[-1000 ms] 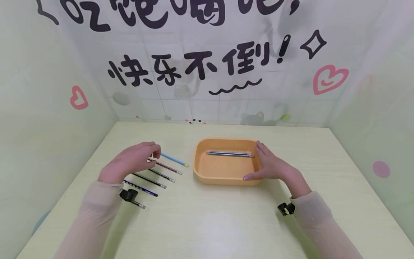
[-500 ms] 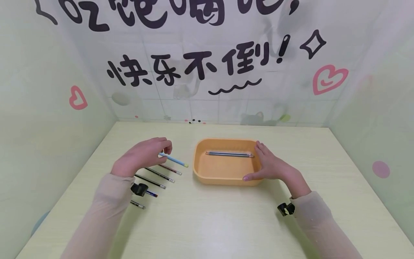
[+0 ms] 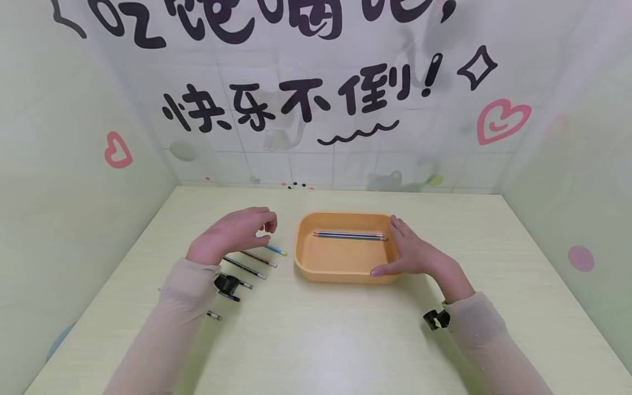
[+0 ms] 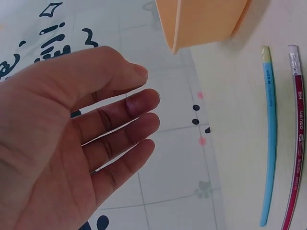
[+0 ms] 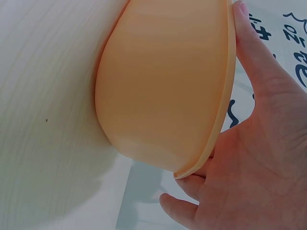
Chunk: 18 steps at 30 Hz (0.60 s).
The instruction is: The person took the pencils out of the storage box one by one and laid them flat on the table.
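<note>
My left hand hovers over the far end of the pencil row with its fingers loosely bent. Nothing lies between thumb and fingers in the left wrist view. Beneath it is a light-blue pencil with a yellow end; a dark red pencil lies alongside. My right hand holds the right end of an orange plastic tray, thumb on the near rim, fingers at the far corner. Part of those fingers is hidden behind the rim in the right wrist view. Two dark pencils lie side by side inside the tray.
Several more pencils, among them a black one, lie slanted on the pale table, partly covered by the left forearm. A printed curtain stands behind the table, with pale side walls left and right.
My left hand has moved right and slightly away, from over the row's middle to above the light-blue pencil. The right hand and the tray have stayed in place.
</note>
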Each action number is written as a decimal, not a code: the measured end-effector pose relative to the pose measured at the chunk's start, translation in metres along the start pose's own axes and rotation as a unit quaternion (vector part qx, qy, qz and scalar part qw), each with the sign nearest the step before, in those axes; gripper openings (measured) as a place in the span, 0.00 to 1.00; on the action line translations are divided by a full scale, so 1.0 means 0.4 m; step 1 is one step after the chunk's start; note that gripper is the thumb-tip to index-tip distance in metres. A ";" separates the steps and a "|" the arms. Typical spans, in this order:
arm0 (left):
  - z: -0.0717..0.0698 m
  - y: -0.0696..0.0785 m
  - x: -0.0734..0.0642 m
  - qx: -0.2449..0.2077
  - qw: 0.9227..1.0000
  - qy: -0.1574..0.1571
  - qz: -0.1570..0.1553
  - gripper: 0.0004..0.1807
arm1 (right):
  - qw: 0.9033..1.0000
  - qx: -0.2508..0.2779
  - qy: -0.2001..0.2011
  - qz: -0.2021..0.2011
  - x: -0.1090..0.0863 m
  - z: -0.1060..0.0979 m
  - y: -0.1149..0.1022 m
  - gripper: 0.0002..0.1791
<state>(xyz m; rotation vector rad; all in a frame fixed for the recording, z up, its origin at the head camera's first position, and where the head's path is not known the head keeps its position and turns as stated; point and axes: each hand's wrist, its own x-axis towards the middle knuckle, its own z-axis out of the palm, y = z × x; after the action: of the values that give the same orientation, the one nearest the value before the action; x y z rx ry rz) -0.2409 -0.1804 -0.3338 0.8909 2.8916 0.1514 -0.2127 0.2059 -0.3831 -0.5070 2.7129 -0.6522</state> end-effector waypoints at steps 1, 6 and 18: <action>0.000 0.003 0.003 -0.002 1.000 0.000 0.001 0.05 | 1.000 0.000 0.000 0.000 0.000 0.000 0.000 0.74; 0.003 0.022 0.021 -0.014 1.000 0.000 0.013 0.05 | 1.000 0.001 0.001 -0.001 0.000 0.002 0.001 0.74; 0.033 0.060 0.074 -0.032 0.999 -0.001 0.031 0.06 | 1.000 -0.003 0.004 0.000 0.000 0.002 0.001 0.74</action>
<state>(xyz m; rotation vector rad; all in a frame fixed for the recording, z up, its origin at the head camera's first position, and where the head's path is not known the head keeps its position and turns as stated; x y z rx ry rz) -0.2503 -0.1431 -0.3460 0.9694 2.8416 0.2475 -0.2124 0.2058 -0.3839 -0.5078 2.7225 -0.6490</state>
